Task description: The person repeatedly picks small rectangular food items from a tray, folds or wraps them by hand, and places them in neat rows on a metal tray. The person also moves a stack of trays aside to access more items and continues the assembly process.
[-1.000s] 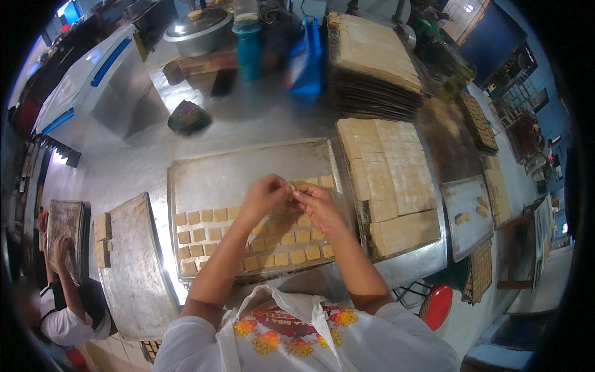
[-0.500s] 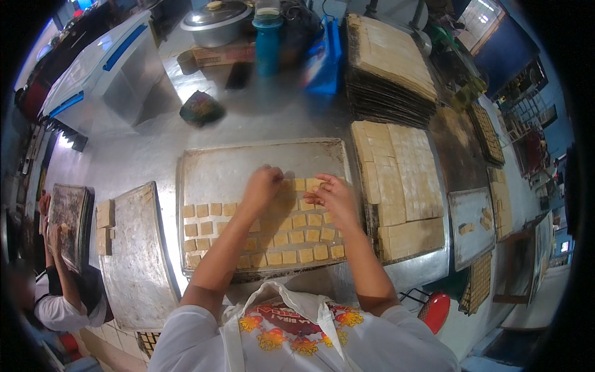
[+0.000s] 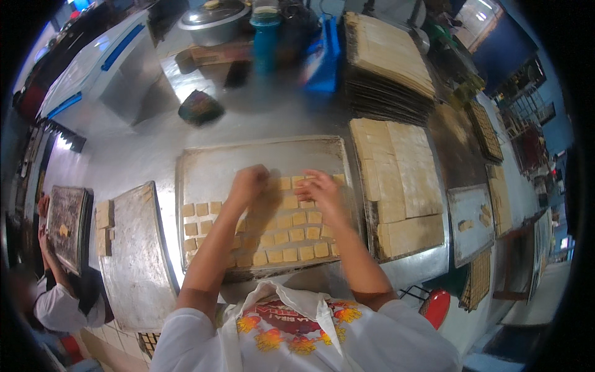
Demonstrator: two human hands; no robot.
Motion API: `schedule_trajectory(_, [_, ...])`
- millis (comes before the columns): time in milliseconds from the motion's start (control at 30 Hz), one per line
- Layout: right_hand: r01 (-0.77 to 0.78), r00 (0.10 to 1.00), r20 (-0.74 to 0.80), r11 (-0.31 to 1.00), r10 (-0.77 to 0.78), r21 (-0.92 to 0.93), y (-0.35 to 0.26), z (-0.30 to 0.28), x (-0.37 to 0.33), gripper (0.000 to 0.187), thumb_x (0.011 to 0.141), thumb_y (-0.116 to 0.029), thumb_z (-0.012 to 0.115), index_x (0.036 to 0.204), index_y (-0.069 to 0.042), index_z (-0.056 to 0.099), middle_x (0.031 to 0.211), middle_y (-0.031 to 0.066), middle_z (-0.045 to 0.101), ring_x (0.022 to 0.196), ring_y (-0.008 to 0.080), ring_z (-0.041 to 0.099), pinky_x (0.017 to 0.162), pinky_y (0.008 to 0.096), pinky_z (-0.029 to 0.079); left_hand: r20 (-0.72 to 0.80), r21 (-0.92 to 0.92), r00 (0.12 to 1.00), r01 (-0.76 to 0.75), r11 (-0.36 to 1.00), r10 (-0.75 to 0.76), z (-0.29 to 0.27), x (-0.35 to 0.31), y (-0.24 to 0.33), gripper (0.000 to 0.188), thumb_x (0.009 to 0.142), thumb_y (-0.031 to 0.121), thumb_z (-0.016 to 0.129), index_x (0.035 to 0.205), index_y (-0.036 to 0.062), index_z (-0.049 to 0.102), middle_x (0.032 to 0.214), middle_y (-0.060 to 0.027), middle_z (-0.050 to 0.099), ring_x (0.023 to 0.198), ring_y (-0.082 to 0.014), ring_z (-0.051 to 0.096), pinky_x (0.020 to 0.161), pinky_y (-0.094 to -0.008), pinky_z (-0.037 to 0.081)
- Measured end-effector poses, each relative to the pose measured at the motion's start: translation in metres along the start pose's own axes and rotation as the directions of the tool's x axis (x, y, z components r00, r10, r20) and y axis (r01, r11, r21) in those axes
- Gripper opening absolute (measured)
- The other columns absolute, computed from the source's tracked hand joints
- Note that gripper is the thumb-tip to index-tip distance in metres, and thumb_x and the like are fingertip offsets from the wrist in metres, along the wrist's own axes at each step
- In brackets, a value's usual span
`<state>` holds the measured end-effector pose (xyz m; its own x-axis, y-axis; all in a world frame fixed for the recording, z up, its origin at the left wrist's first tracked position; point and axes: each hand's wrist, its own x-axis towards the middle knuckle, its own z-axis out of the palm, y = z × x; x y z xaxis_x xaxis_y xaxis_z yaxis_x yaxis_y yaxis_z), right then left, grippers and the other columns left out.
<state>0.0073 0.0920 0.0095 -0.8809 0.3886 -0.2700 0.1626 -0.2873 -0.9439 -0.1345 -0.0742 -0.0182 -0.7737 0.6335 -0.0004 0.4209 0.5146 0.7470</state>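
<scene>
A shallow metal baking tray [image 3: 260,153] lies in front of me, with rows of small, pale-yellow dough squares [image 3: 290,255] across its near and middle parts. Over the upper rows hovers my left hand [image 3: 250,182], its fingers curled together. Whatever they hold is hidden from view. Just to its right, my right hand [image 3: 321,191] reaches over the top rows at the tray's right half. Its fingers are bent but apart, the fingertips close to the squares beneath. My forearms cover part of the rows.
On the right, a tray bears a cut dough sheet [image 3: 403,180]; behind it rises a stack of loaded trays [image 3: 390,56]. To the left lies another tray [image 3: 137,260]. A co-worker's arm [image 3: 54,257] reaches over a dark tray. A plastic bin [image 3: 102,74] stands far left.
Both my hands have moved slightly left over the tray. The right one has uncovered a square near the tray's right edge. At far left, the co-worker's hand has shifted.
</scene>
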Motion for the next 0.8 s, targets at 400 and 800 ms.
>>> schedule_trajectory(400, [0.126, 0.95, -0.28, 0.99, -0.14, -0.069, 0.001, -0.078, -0.028, 0.033, 0.091, -0.01, 0.052, 0.121, 0.002, 0.047, 0.102, 0.0138, 0.06, 0.082, 0.0188, 0.061, 0.073, 0.031, 0.051, -0.068, 0.171, 0.992, -0.095, 0.981, 0.107, 0.005, -0.005, 0.005, 0.014, 0.073, 0.01, 0.063, 0.085, 0.0041, 0.065, 0.084, -0.0173, 0.061, 0.083, -0.0332, 0.059, 0.073, -0.0398, 0.048])
schedule_trajectory(800, [0.167, 0.894, -0.399, 0.977, -0.206, -0.13, -0.018, -0.079, -0.053, 0.037, 0.089, -0.013, 0.057, 0.122, 0.0, 0.048, 0.105, 0.0132, 0.059, 0.086, 0.0194, 0.059, 0.074, 0.0296, 0.048, -0.655, 0.039, 0.726, 0.308, 0.951, -0.209, -0.187, -0.156, -0.171, 0.013, 0.074, 0.006, 0.064, 0.086, 0.0022, 0.066, 0.082, -0.0174, 0.064, 0.08, -0.0314, 0.063, 0.072, -0.0378, 0.049])
